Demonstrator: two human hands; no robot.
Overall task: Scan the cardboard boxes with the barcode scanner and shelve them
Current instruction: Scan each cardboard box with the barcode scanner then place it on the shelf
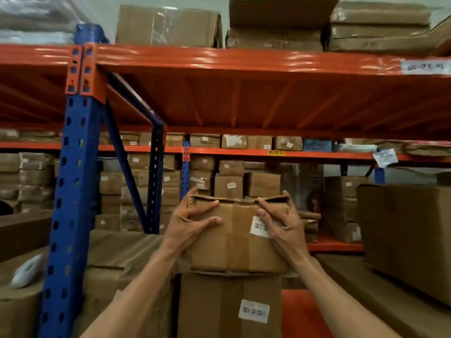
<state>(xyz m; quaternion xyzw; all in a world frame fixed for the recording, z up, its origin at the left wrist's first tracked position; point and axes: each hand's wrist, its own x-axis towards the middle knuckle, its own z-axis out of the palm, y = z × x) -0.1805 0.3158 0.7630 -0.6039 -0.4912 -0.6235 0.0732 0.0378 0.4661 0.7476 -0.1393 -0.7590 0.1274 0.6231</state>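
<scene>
- Lower box (219, 306), barcode label facing the camera, carries the small box (234, 242).
- Small box: creased, taped, dented top edge, white barcode label.
- Left hand (188, 223) and right hand (283, 228) each grip a side.

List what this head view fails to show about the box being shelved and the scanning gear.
- Barcode label on the held box: partly covered by the right hand, print blurred.
- Box's far side: hidden behind it; the left hand covers its left edge.
- Shelf tag: blurred, cut by the right edge.
- Scanner: not in view.
</scene>
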